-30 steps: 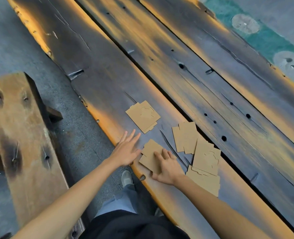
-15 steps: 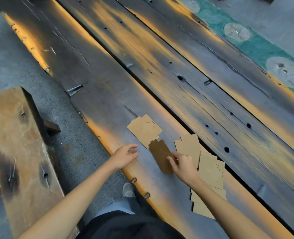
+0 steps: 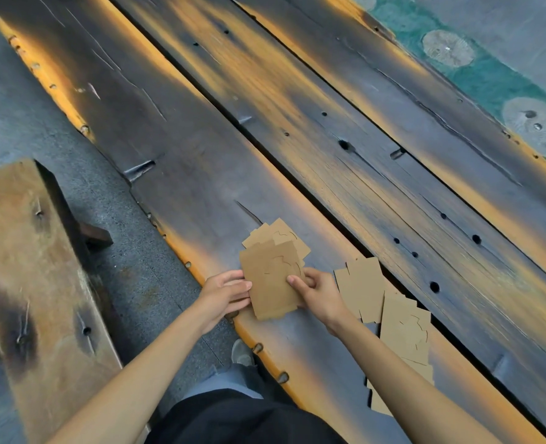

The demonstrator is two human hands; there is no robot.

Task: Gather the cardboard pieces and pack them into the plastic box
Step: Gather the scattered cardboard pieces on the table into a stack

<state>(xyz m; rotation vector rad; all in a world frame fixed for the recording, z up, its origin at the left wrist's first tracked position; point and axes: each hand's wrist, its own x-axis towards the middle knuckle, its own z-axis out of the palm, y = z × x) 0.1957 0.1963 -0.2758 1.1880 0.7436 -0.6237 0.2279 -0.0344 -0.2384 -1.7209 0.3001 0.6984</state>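
Observation:
A brown cardboard piece (image 3: 268, 280) is held between both hands just above the dark plank table (image 3: 182, 174). My left hand (image 3: 225, 291) pinches its left edge and my right hand (image 3: 318, 291) grips its right edge. Right behind it lies a small pile of cardboard pieces (image 3: 284, 235), partly covered by the held piece. More cardboard pieces (image 3: 361, 286) lie to the right of my right hand, and further ones (image 3: 404, 331) are partly hidden by my right forearm. No plastic box is in view.
A wooden bench (image 3: 31, 267) stands at the left over grey floor (image 3: 6, 113). Gaps run between the table's planks. A green strip with pale round patches (image 3: 495, 78) lies at the far right. My shoe (image 3: 241, 352) shows below the table edge.
My right hand lifted a cardboard piece off the table and carried it left toward the far pile. My left hand came up from the table edge and took its left edge.

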